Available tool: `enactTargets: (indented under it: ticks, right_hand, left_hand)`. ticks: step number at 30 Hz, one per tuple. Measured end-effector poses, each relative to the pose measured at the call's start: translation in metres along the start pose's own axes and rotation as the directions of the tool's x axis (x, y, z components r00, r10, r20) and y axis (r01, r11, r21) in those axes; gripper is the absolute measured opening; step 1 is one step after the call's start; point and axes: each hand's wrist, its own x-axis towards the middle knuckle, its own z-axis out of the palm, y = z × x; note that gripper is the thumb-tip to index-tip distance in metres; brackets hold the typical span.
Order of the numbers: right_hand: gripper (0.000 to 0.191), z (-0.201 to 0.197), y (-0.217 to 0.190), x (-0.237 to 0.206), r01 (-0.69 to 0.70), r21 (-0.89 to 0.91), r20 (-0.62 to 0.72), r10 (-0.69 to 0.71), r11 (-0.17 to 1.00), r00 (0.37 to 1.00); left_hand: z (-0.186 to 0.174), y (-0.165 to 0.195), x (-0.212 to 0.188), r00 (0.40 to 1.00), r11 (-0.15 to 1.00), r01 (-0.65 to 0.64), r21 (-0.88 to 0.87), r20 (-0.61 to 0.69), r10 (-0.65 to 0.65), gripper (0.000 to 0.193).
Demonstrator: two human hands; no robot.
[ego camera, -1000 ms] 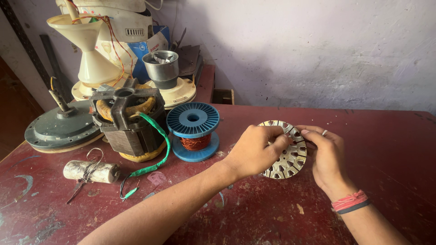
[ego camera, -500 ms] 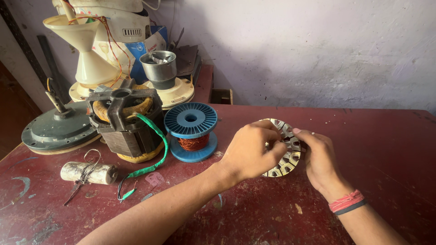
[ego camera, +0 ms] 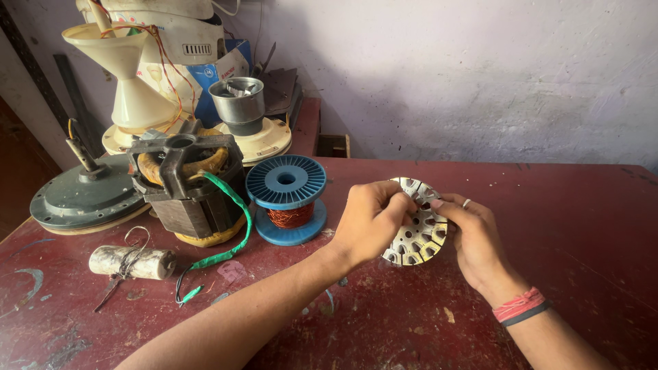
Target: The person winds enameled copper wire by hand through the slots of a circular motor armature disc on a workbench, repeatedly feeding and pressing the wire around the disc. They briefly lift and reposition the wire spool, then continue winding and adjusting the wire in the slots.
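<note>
On the table (ego camera: 582, 205), the stator core (ego camera: 417, 229) sits between the left hand (ego camera: 370, 223) and right hand (ego camera: 476, 240). Left of them stands the wire spool (ego camera: 288, 199), then the motor (ego camera: 188, 188). A capacitor (ego camera: 133, 262) lies before the motor; a fan base (ego camera: 144, 75) stands behind.

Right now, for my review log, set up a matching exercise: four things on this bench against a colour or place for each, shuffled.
Things:
1. wire spool
2. slotted metal disc
3. white cylinder
4. steel cup

Descriptions:
A. held between left hand and right hand
B. blue, copper winding
C. lying at the table's left edge
D. upright on a cream base at the back

Pairs: 1-B, 2-A, 3-C, 4-D
</note>
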Motion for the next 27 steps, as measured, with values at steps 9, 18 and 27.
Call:
enactTargets:
  ticks: [9,18,27]
  right_hand:
    - [0.020,0.000,-0.002,-0.001,0.007,0.004,-0.035,-0.007,1.000,0.999]
    - [0.025,0.003,-0.003,-0.003,-0.017,-0.044,-0.043,0.015,0.999,0.999]
    - [0.025,-0.001,0.002,-0.001,0.126,-0.186,-0.007,-0.129,0.974,0.992]
  left_hand:
    - [0.003,0.001,-0.002,0.998,0.997,0.035,-0.071,-0.045,-0.039,0.035]
    - [0.002,0.004,-0.004,0.997,0.999,0.010,-0.039,-0.073,-0.012,0.036]
    - [0.013,-0.004,-0.001,0.976,0.977,0.204,-0.069,-0.067,-0.209,0.037]
